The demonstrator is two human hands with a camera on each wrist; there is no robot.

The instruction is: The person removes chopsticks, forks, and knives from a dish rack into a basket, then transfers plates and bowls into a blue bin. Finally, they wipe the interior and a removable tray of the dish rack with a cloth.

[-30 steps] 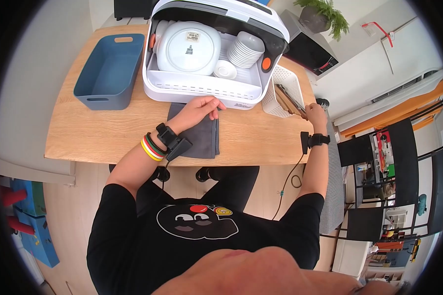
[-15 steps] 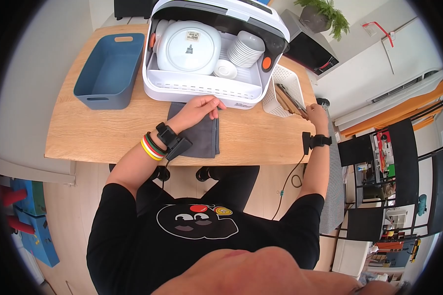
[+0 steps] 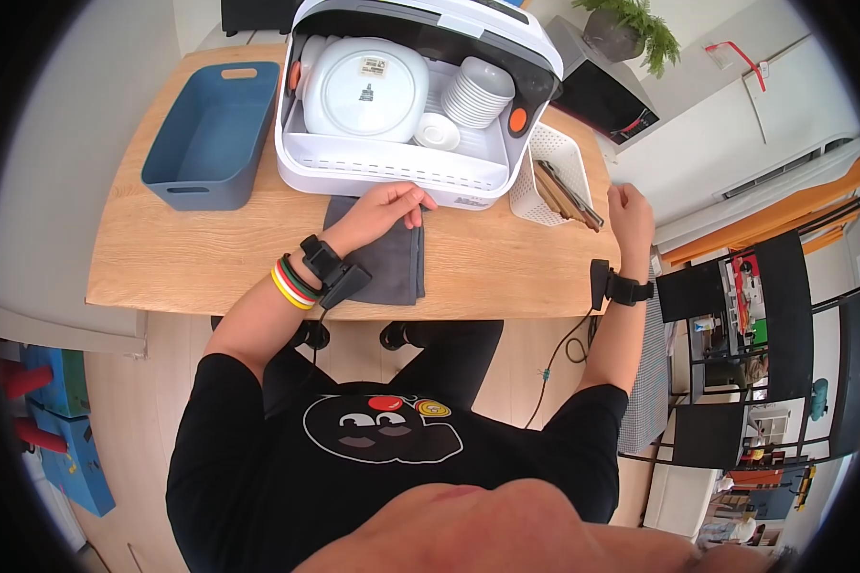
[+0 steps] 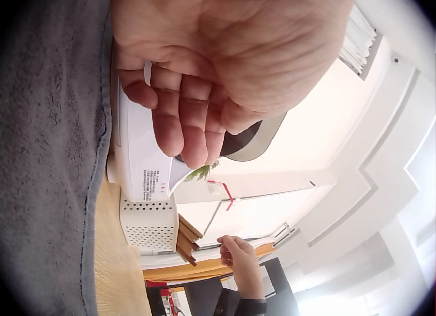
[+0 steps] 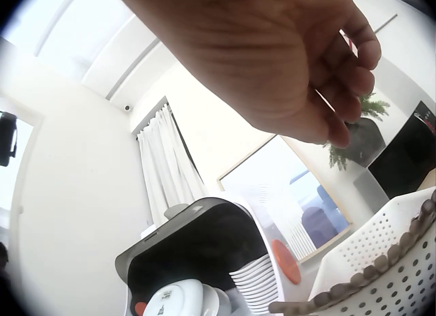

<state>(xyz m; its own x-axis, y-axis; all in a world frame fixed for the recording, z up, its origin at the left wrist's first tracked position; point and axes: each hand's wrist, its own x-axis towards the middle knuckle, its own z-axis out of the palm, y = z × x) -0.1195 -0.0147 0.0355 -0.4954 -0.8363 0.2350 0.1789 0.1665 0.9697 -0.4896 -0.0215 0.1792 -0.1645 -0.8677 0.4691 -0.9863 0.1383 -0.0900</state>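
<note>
My left hand (image 3: 384, 212) lies over the grey cloth (image 3: 392, 263), fingertips close to the front of the white dish box (image 3: 401, 177), holding nothing; the left wrist view shows its fingers (image 4: 167, 125) loosely bent. My right hand (image 3: 631, 215) hangs just right of the white perforated basket (image 3: 537, 205), with relaxed fingers and nothing between them. Inside that basket lean brown chopsticks (image 3: 569, 199), their ends sticking out over the rim toward my right hand. The right wrist view shows the hand (image 5: 293, 77) raised above the basket (image 5: 375, 234).
The dish box, lid raised, holds a large white plate (image 3: 368, 95), stacked small bowls (image 3: 478, 95) and small dishes (image 3: 437, 132). A blue bin (image 3: 205, 196) stands at the table's left. Behind the basket is a black-fronted microwave (image 3: 597, 95) with a potted plant (image 3: 612, 36) on top.
My right hand has left the chopstick ends and lifted away to the right with nothing in it. The chopsticks stay in the basket. My left hand has hardly moved.
</note>
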